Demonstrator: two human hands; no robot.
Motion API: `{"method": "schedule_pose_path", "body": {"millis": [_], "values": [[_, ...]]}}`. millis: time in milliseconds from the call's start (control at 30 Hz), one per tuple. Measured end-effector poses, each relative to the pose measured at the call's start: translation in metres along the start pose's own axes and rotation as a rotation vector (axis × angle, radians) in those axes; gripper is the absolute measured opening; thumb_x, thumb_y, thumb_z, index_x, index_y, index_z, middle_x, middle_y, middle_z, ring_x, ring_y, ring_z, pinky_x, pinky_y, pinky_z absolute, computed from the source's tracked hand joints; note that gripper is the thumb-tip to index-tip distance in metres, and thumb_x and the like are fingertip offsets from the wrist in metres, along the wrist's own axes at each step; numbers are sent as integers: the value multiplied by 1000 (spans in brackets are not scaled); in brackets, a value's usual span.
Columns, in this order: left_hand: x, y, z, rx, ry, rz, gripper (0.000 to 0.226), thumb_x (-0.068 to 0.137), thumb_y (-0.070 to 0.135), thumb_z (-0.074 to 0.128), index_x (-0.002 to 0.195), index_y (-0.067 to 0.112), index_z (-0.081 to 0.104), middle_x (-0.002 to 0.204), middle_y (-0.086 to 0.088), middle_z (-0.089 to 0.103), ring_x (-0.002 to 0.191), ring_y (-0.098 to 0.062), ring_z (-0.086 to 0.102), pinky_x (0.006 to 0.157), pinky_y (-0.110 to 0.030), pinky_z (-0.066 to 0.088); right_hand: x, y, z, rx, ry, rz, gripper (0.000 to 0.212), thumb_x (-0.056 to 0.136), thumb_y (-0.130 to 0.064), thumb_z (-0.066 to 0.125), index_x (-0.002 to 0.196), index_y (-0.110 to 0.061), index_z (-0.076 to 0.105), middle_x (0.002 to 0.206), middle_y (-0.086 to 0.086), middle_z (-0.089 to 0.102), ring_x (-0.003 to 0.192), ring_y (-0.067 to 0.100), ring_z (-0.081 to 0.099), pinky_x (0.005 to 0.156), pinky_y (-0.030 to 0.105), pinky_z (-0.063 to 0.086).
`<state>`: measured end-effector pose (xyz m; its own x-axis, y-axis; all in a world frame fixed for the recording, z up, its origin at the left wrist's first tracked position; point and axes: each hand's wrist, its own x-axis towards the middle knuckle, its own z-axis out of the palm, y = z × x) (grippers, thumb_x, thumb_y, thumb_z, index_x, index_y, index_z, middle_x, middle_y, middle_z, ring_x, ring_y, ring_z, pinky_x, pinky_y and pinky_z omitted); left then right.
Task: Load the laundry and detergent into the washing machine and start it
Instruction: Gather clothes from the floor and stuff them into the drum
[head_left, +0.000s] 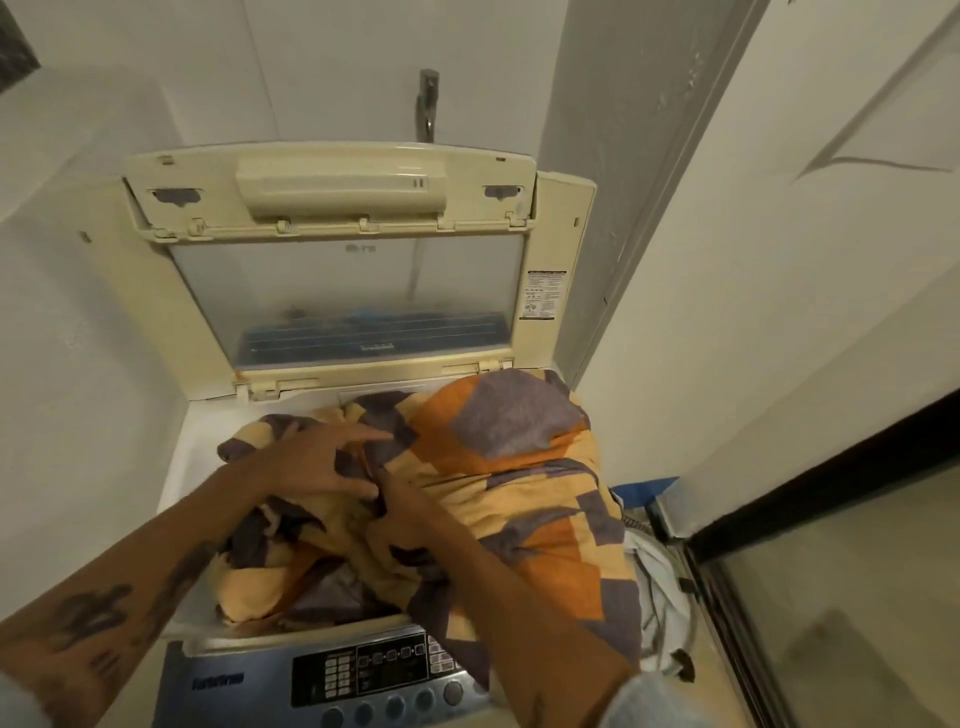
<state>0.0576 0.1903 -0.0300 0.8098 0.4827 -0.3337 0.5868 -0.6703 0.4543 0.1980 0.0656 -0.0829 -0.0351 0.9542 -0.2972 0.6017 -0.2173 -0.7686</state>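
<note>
Sheet (519, 467) lies front-to-back over the washer (192, 431); left hand (317, 462) presses it, fingers spread; right hand (408, 519) fingers hidden in folds

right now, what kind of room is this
Likely a small home laundry corner: a top-loading washing machine with its lid raised, a wall tap above it, and a patterned sheet heaped into its open top.

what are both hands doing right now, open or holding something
Left hand: open, fingers spread flat on the patterned bedsheet.
Right hand: cannot tell, fingers buried in the bedsheet's folds.
</note>
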Motion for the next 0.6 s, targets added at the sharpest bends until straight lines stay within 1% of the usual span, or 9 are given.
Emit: {"method": "schedule_pose_path", "body": {"millis": [33,100,167,267,333,400,467,533,600], "values": [[7,-5,8,52,-70,-7,78,61,83,59,132,61,35,138,18,49,125,-9,47,106,-43,39,3,0,-13,-65,8,-43,64,87,-15,71,142,-3,40,130,21,55,114,36,55,87,35,44],[20,-15,19,69,-68,1,72,59,89,54,124,73,27,137,19,50,126,-11,47,105,-57,35,3,4,-40,-244,60,-91,56,83,-30,75,131,-10,54,122,15,62,107,32,60,87,38,49],[26,-2,18,107,-8,20,80,63,86,56,133,67,25,143,17,44,131,-12,41,108,-62,27,0,21,-65,-361,179,-74,59,78,-45,76,129,-22,56,122,6,61,110,27,59,89,39,52],[29,35,21,131,28,29,97,67,76,63,148,41,22,156,9,24,143,-16,24,115,-54,16,-13,43,-91,-376,417,-35,74,76,-52,75,139,-27,46,137,3,47,127,23,42,107,39,42],[30,58,26,140,-4,52,110,59,85,59,150,42,15,160,8,12,146,-17,14,115,-61,6,-24,53,-99,-498,460,-5,93,75,-63,71,150,-27,31,153,7,32,141,28,28,117,44,27],[32,74,43,175,-77,91,123,48,89,60,149,43,7,161,10,1,148,-17,3,112,-67,-4,-32,62,-101,-610,393,37,102,75,-72,63,155,-27,19,159,9,25,145,32,24,120,49,19],[33,93,63,171,-190,126,134,46,81,71,150,39,-2,162,7,0,148,-20,3,114,-63,7,-42,69,-95,-667,249,140,99,79,-71,58,155,-24,16,151,11,39,135,33,41,114,48,30],[35,104,84,183,-226,107,135,52,69,78,151,29,-3,156,-7,25,141,-29,30,111,-54,31,-52,76,-84,-750,94,214,84,86,-68,50,151,-21,27,133,12,58,116,34,57,100,43,42],[35,106,92,198,-181,57,103,70,51,78,146,24,14,128,-14,56,114,-36,57,91,-49,49,-59,80,-72,-833,54,206,68,89,-71,32,133,-22,51,114,10,69,102,31,64,89,40,45]]}}
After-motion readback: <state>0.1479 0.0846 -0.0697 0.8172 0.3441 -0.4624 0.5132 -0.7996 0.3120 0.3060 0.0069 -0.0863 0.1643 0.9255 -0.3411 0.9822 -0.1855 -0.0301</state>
